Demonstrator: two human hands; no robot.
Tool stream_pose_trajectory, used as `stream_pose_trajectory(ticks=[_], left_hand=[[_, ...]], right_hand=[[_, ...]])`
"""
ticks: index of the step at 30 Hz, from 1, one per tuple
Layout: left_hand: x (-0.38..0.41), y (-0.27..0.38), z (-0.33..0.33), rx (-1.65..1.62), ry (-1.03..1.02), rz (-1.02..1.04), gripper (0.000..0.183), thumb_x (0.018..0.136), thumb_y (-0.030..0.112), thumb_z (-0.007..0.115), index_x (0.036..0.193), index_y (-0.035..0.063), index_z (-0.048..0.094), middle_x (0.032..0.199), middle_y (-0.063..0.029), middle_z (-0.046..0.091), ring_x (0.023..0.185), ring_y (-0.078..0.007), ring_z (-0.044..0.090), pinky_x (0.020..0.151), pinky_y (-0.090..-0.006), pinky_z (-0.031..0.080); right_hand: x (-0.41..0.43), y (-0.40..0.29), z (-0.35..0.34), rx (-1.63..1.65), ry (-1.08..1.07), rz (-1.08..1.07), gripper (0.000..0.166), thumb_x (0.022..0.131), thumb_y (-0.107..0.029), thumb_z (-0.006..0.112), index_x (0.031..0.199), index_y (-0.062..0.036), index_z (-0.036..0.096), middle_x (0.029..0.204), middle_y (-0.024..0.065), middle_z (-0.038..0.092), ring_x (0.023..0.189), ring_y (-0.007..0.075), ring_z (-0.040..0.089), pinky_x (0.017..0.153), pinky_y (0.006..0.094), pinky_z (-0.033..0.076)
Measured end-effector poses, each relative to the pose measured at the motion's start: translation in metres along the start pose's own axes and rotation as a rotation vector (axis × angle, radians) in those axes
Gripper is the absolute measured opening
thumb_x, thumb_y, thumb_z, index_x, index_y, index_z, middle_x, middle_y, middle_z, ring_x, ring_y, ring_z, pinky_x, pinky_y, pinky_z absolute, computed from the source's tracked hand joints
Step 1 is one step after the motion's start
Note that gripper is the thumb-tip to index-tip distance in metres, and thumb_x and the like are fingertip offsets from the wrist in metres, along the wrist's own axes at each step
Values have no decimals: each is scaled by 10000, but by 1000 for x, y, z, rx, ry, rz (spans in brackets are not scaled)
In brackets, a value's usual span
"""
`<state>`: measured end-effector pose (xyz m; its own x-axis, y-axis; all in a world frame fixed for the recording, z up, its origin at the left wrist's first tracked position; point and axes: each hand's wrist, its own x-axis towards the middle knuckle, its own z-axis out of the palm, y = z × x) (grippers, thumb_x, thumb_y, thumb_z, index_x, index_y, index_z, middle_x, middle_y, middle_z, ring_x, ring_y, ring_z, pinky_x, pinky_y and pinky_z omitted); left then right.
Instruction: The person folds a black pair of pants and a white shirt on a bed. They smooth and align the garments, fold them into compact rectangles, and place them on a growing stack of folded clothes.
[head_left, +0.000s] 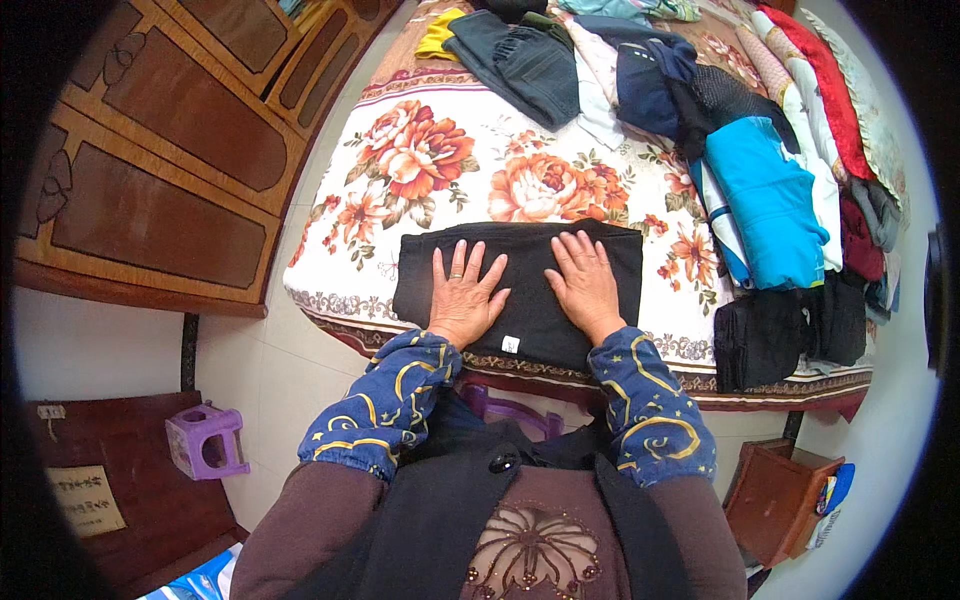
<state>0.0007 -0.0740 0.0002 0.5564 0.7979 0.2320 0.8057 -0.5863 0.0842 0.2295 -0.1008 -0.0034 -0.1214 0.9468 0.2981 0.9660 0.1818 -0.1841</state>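
Note:
A folded black garment (525, 300) lies flat near the front edge of a bed with a floral bedspread (480, 202). My left hand (466, 296) rests palm down on its left part, fingers spread; a ring circles one finger. On its right part my right hand (583, 285) also lies flat, thumb apart from the fingers. Between the wrists a small white label (510, 344) shows near the garment's front edge. Neither hand grips the cloth. Patterned blue sleeve covers end at both wrists.
Folded blue garments (772, 202) and folded black clothes (757, 334) are stacked at the right. Dark grey trousers (525, 67) and other loose clothes lie at the bed's far side. A wooden wardrobe (180, 112) stands left, a purple stool (206, 441) on the floor, a wooden cabinet (780, 502) lower right.

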Motion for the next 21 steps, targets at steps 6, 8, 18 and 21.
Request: stream_pose_trajectory(ticks=[6,8,18,21], left_hand=[[-2,0,4,-31,25,-6,560,875,437,601,1376,211,496,1472,-161,386,1399,-382,285,1127,-640,117],[-3,-1,5,-42,34,-14,561,873,430,605,1373,200,500,1471,-167,388,1399,-379,289,1130,-634,118],[-1,-1,1,-97,-4,-24,591,891,431,596,1421,208,460,1510,-185,343,1424,-374,261,1143,-612,107],[-4,-6,-1,-92,29,-3,589,888,478,582,1399,201,490,1492,-192,372,1419,-362,277,1147,-612,96]], right_hand=[[-1,8,8,-81,113,30,492,900,-316,607,1322,-71,544,1391,108,505,1353,296,401,1141,468,281],[4,-6,3,21,118,-74,504,877,-299,636,1321,-77,546,1381,116,515,1354,295,405,1145,469,279],[9,5,14,-118,-45,47,574,949,-371,539,1423,-65,434,1467,131,434,1389,296,359,1161,452,236],[0,-6,9,-168,21,74,584,931,-366,566,1417,-67,439,1458,153,433,1387,330,350,1155,473,243]])
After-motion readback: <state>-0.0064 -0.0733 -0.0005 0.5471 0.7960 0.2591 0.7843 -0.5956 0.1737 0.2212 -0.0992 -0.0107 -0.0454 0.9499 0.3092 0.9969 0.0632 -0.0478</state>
